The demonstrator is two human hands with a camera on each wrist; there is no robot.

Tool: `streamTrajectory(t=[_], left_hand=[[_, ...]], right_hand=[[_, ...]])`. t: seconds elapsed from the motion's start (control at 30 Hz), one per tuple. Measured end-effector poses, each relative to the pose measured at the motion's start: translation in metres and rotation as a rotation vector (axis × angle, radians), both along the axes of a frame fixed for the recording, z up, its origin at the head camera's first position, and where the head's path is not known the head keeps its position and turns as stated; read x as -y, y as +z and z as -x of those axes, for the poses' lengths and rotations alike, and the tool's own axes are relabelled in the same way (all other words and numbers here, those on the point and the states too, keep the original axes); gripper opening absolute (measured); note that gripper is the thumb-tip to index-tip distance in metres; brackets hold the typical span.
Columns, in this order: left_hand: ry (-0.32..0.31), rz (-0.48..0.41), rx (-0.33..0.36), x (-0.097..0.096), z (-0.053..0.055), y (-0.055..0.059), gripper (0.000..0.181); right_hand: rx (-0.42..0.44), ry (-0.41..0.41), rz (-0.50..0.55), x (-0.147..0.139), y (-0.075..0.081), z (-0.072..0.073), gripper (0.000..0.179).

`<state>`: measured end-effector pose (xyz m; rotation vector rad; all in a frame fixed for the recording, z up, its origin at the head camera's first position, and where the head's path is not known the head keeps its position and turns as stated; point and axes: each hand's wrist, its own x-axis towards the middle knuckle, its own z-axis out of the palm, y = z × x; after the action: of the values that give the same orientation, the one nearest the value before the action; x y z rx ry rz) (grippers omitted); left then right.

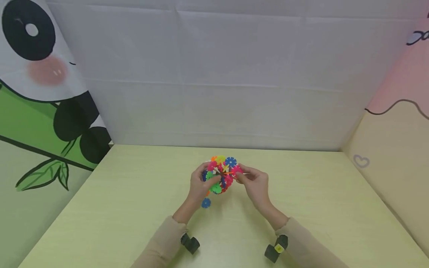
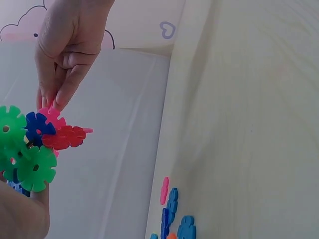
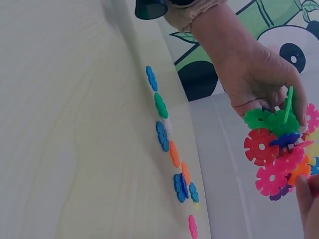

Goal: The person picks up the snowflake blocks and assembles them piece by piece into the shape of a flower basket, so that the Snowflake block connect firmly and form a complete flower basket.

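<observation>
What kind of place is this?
Maybe a children's play corner, though I can't be sure. There's a wide, pale table, a big cartoon animal face on the wall, and a clump of bright toy discs.

Soft, even light lies across the pale yellow wood-grained tabletop (image 1: 311, 201); faint, soft-edged shadows fall beneath the cluster of multicoloured notched plastic discs (image 1: 228, 181); the creased white backdrop (image 1: 234, 74) looks dim grey; fine detail blurs slightly.

Notched discs (image 3: 288, 160): smooth plastic, faintly glossy. Tabletop (image 1: 134, 208): smooth, wood-look. Sleeves (image 1: 161, 240): matt cloth. Backdrop (image 1: 228, 56): creased, matt.
</observation>
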<state>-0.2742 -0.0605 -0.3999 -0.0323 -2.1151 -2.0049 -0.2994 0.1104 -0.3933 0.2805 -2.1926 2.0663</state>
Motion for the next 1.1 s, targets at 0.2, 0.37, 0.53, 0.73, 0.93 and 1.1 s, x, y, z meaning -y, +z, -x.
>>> streamTrajectory(t=[0.2, 0.37, 0.53, 0.73, 0.93, 1.1], left_hand=[[-0.009, -0.011, -0.006, 0.003, -0.004, 0.002, 0.040], [-0.025, -0.011, 0.004, 0.003, -0.008, 0.003, 0.041], [-0.100, 0.033, 0.068, 0.008, -0.009, 0.001, 0.050], [-0.139, 0.137, 0.092, 0.021, -0.008, -0.002, 0.057], [-0.247, 0.346, -0.011, 0.029, -0.005, 0.003, 0.057], [-0.390, 0.431, 0.003, 0.032, -0.007, 0.003, 0.060]], right_hand=[[0.031, -0.006, 0.031, 0.007, 0.002, -0.004, 0.028], [0.024, -0.003, 0.021, 0.008, 0.002, -0.006, 0.028], [0.012, 0.027, -0.060, 0.002, 0.006, -0.001, 0.029], [-0.029, 0.107, -0.190, -0.011, 0.007, 0.014, 0.028], [-0.076, 0.266, -0.303, -0.016, 0.002, 0.021, 0.027], [-0.080, 0.351, -0.309, -0.014, 0.000, 0.022, 0.024]])
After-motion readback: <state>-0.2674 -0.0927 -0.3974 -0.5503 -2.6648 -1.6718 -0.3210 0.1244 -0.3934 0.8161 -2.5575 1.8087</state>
